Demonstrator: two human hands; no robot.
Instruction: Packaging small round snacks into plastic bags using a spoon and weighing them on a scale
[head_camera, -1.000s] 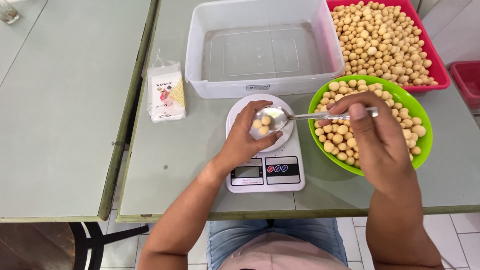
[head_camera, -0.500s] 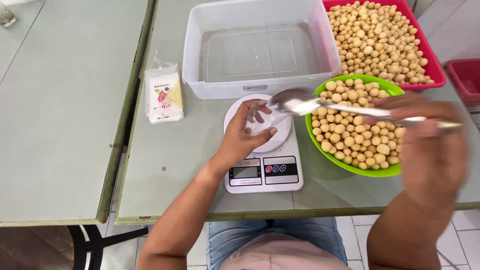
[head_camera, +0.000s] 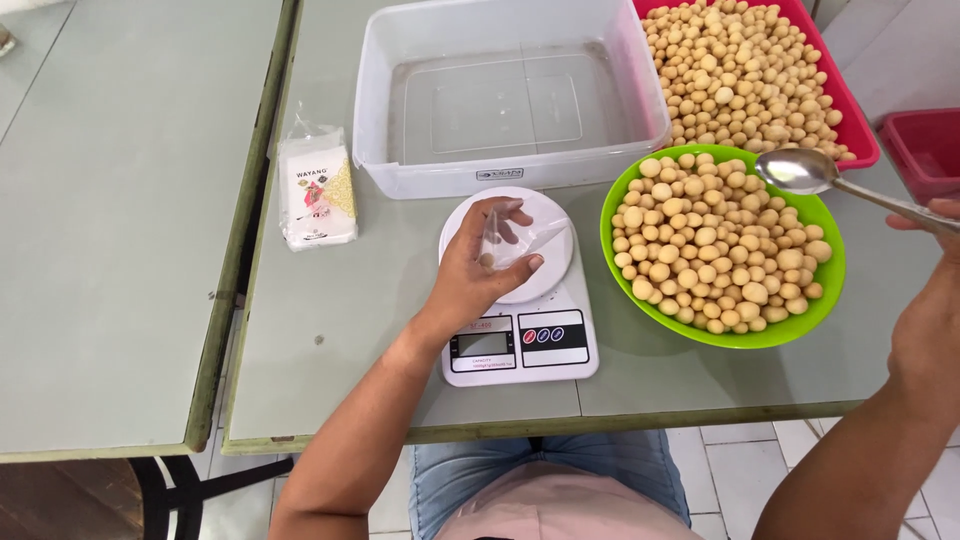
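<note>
Left hand (head_camera: 468, 278) pinches a flimsy, slippery clear bag (head_camera: 508, 240) open by its mouth on the scale (head_camera: 520, 340); right hand (head_camera: 935, 300) grips an empty spoon (head_camera: 800, 170).

Two hands (head_camera: 475, 275), one spoon (head_camera: 800, 170), perhaps three tubs (head_camera: 400, 100).

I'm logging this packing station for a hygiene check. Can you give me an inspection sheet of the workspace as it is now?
Surface: grey-green table, second table at left.
Job's things: small clear bag on the white scale; green bowl of round snacks; spoon looks empty.
Clutter: packet stack; empty clear tub; red tray of snacks.
Grip: left hand holds the bag; right hand holds the spoon.
Cables: nothing seen.
Surroundings: tiled floor, red bin at right.
</note>
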